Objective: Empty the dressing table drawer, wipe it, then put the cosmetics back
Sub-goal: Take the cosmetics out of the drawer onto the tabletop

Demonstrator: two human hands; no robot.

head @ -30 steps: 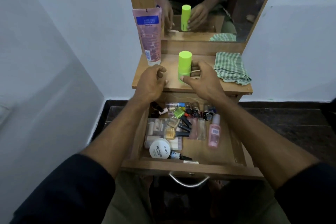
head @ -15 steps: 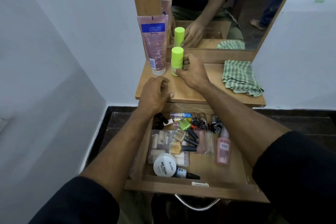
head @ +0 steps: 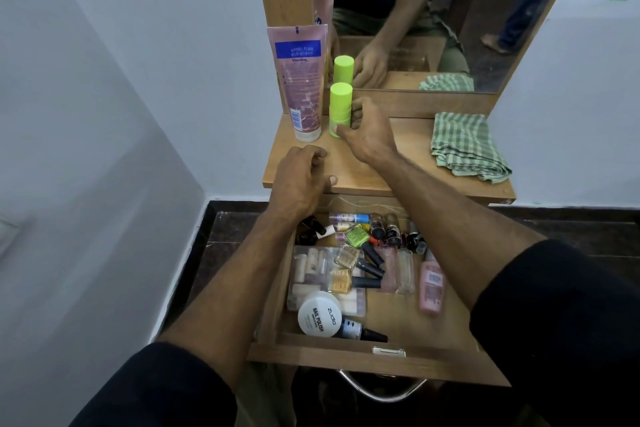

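The wooden drawer (head: pixel 377 359) stands pulled out below the dressing table top (head: pixel 408 163). It holds several nail polish bottles, a white nail polish remover jar (head: pixel 319 314), a clear box of small items (head: pixel 311 274) and a pink bottle (head: pixel 431 284). My right hand (head: pixel 365 130) grips a lime green stick container (head: pixel 340 107) standing upright on the table top, beside a pink lotion tube (head: pixel 302 80). My left hand (head: pixel 301 180) rests at the table top's front edge with fingers loosely curled, holding nothing.
A folded green checked cloth (head: pixel 467 146) lies at the right of the table top. A mirror (head: pixel 433 10) rises at the back. White walls flank both sides. A metal handle (head: pixel 381 390) hangs under the drawer front. Dark floor lies below.
My right hand has carried the green container back and left, setting it close to the pink tube. My left hand stays at the front edge.
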